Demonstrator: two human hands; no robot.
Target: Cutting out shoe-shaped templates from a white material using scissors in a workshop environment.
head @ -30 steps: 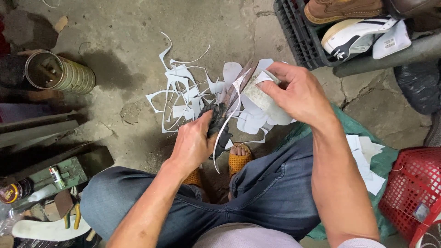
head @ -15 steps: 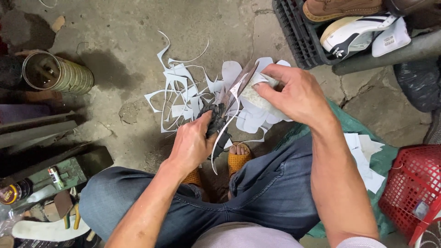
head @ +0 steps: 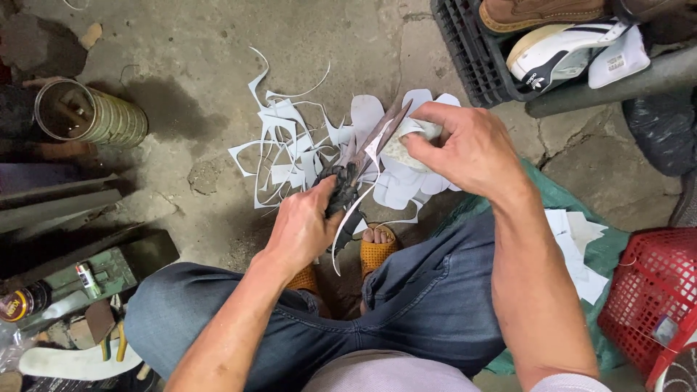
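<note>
Our left hand [head: 301, 229] is wrapped tight around the dark handles of a pair of scissors [head: 359, 163], blades pointing away and slightly parted. Our right hand [head: 465, 145] pinches a pale, speckled insole-shaped piece [head: 406, 145] between thumb and fingers, holding it in the air above the concrete floor [head: 203, 43], right at the blade tips. A long white offcut strip [head: 347, 236] curls down from the cut towards our sandalled foot [head: 377, 250]. White scraps [head: 290, 149] lie scattered on the floor beyond the blades.

As we judge it, the main risk is our right fingertips, which sit very close to the blades; a quick closing could nick them. The piece is thin and held on one side only, so it might twist and the cut wander off its line. The dangling strip could also snag.
</note>
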